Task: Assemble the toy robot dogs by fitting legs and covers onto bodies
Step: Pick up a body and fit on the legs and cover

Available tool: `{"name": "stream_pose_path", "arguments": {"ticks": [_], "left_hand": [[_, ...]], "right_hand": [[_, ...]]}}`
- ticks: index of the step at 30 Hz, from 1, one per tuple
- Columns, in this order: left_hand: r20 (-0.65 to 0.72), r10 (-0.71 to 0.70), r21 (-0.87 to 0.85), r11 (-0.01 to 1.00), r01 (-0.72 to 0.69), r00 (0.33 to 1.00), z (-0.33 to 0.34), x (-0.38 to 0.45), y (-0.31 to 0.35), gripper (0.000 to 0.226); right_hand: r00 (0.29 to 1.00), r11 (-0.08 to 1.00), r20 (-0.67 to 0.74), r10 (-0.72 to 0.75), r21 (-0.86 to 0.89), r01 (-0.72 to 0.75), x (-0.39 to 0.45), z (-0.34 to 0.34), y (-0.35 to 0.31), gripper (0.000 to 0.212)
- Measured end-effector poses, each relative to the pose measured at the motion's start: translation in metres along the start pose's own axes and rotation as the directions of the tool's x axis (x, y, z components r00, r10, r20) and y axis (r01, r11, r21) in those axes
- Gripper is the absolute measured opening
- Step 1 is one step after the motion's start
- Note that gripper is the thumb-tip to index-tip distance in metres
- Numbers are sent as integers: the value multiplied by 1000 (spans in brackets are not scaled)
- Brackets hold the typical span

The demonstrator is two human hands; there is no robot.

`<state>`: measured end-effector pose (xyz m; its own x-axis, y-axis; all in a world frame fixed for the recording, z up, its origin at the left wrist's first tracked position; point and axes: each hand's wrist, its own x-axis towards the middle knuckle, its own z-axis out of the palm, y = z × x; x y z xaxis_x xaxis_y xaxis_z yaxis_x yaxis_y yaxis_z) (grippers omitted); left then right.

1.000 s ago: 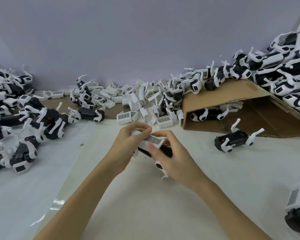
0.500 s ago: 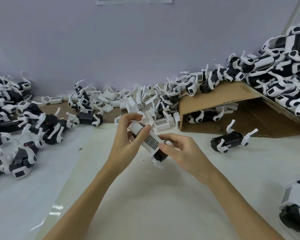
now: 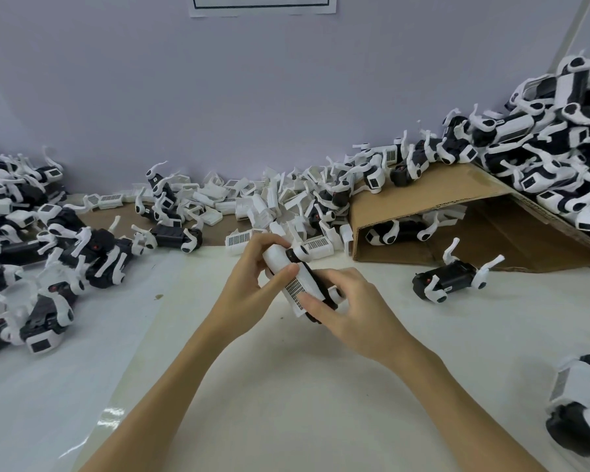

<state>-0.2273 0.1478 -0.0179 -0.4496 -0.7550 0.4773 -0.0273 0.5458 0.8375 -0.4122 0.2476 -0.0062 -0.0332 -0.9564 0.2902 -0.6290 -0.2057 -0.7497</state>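
Both hands hold one toy robot dog (image 3: 298, 279) above the middle of the white table, tilted with its far end up. Its black body carries a white cover with a dotted grille. My left hand (image 3: 252, 284) grips the upper, far end, thumb pressed on the cover. My right hand (image 3: 348, 308) grips the lower end, thumb on the cover's near edge. A heap of loose white covers (image 3: 252, 206) lies behind the hands by the wall. One black dog body with white legs (image 3: 452, 279) lies on its back to the right.
A folded cardboard sheet (image 3: 423, 199) slopes at the right, with several dogs piled on it (image 3: 559, 158) and one dog under it. More dogs lie heaped at the left (image 3: 41, 253). Another dog (image 3: 579, 410) sits at the near right edge.
The dog has been turned from lying level to a steep tilt, far end raised. My left hand has shifted up along it and my right thumb now presses the cover's lower edge.
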Motion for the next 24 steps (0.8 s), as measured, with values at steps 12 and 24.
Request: {"name": "stream_pose_path", "arguments": {"ticks": [12, 24], "left_hand": [[106, -6, 43, 999, 1, 994, -2, -2, 0, 41], [96, 68, 3, 998, -69, 993, 7, -4, 7, 46]], "right_hand": [[996, 989, -22, -87, -119, 84, 3, 3, 11, 31], [986, 972, 11, -166, -166, 165, 5, -2, 16, 48]]}}
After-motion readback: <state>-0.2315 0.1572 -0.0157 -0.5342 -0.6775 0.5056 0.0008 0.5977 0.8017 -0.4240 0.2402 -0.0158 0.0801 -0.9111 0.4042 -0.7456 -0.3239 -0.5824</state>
